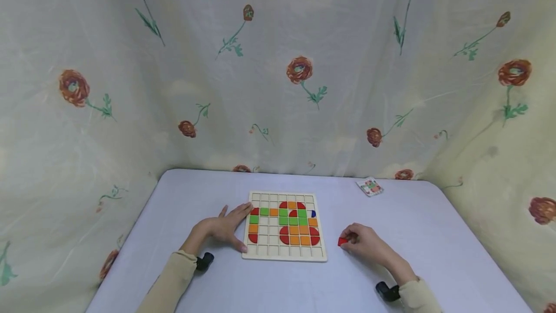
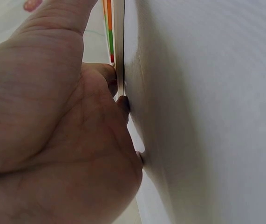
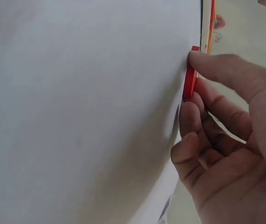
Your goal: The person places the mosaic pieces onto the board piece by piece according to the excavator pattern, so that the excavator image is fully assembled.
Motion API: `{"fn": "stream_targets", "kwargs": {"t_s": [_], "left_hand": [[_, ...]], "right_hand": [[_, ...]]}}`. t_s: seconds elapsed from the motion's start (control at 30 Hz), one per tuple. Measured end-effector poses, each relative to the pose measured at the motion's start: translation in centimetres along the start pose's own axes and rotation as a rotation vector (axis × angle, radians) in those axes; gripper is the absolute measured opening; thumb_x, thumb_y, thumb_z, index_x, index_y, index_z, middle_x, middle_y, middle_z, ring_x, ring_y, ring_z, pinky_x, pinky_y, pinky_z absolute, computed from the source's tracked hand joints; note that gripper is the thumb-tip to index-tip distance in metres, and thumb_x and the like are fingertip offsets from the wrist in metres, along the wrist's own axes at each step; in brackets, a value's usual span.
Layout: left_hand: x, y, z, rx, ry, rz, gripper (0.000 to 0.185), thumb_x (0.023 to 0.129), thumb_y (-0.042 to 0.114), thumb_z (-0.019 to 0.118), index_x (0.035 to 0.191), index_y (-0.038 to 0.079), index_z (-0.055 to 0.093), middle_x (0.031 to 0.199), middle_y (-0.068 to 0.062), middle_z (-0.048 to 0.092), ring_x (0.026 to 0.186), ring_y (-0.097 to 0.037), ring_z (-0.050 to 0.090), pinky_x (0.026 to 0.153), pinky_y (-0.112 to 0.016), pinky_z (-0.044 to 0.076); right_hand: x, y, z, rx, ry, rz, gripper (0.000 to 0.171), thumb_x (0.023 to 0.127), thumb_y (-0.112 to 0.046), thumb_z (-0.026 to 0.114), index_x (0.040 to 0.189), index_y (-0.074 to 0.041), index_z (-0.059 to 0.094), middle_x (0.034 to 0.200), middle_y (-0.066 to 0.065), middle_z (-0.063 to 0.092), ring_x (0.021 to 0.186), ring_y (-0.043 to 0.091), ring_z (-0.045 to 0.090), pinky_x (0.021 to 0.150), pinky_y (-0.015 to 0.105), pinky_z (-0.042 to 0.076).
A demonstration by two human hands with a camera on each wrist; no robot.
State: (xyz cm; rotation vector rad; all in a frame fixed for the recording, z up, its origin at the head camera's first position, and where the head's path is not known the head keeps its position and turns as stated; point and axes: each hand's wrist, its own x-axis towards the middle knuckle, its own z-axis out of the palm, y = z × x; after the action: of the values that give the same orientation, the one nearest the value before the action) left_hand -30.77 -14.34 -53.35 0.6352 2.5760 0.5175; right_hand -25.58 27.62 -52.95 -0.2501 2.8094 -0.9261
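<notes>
A pale board [image 1: 266, 251] with a square grid lies on the table, bearing red, orange and green pieces and one small blue piece [image 1: 313, 214]. My left hand [image 1: 225, 226] rests at its left side, fingers spread, with fingertips and thumb on the edge. In the left wrist view the palm of the left hand [image 2: 67, 126] fills much of the picture beside the board's rim. To the right of the board, my right hand [image 1: 365, 244] pinches a red piece [image 3: 191, 74] between thumb and fingers, low over the table. The other right-hand fingers curl loosely.
Toward the table's back right lies a small card [image 1: 370, 186] printed with a coloured pattern. A white cloth covers the table [image 1: 195, 192]. Flower-print curtain [image 1: 269, 86] hangs behind and on both sides.
</notes>
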Motion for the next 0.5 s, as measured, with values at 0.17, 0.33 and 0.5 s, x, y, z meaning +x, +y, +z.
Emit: {"fn": "stream_targets", "kwargs": {"t_s": [0.17, 0.33, 0.5], "left_hand": [[0.0, -0.1, -0.1, 0.005, 0.001, 0.013, 0.122, 0.064, 0.061, 0.08, 0.156, 0.016, 0.013, 0.164, -0.001, 0.007, 0.152, -0.024, 0.005, 0.119, -0.059, -0.004], [-0.1, -0.3, 0.0, 0.02, -0.001, 0.01, 0.122, 0.065, 0.062, 0.079, 0.156, 0.017, 0.013, 0.164, 0.0, 0.006, 0.151, -0.023, 0.005, 0.119, -0.058, -0.004], [-0.1, -0.1, -0.1, 0.019, -0.001, 0.005, 0.12, 0.066, 0.061, 0.079, 0.156, 0.018, 0.013, 0.164, 0.0, 0.007, 0.151, -0.022, 0.005, 0.119, -0.058, -0.003]], "right_hand": [[0.5, -1.7, 0.6, 0.016, 0.006, -0.03, 0.017, 0.08, -0.014, 0.078, 0.093, -0.011, 0.067, 0.08, -0.003, 0.06, 0.075, 0.012, 0.051, 0.061, 0.021, 0.045], [1.7, -5.4, 2.1, 0.041, -0.061, -0.173, 0.018, 0.083, -0.02, 0.076, 0.097, -0.013, 0.067, 0.082, -0.004, 0.059, 0.076, 0.013, 0.052, 0.061, 0.021, 0.045], [3.2, -9.9, 4.7, 0.03, -0.154, -0.285, 0.019, 0.084, -0.026, 0.076, 0.098, -0.016, 0.068, 0.085, -0.006, 0.06, 0.076, 0.012, 0.053, 0.063, 0.02, 0.048]]}}
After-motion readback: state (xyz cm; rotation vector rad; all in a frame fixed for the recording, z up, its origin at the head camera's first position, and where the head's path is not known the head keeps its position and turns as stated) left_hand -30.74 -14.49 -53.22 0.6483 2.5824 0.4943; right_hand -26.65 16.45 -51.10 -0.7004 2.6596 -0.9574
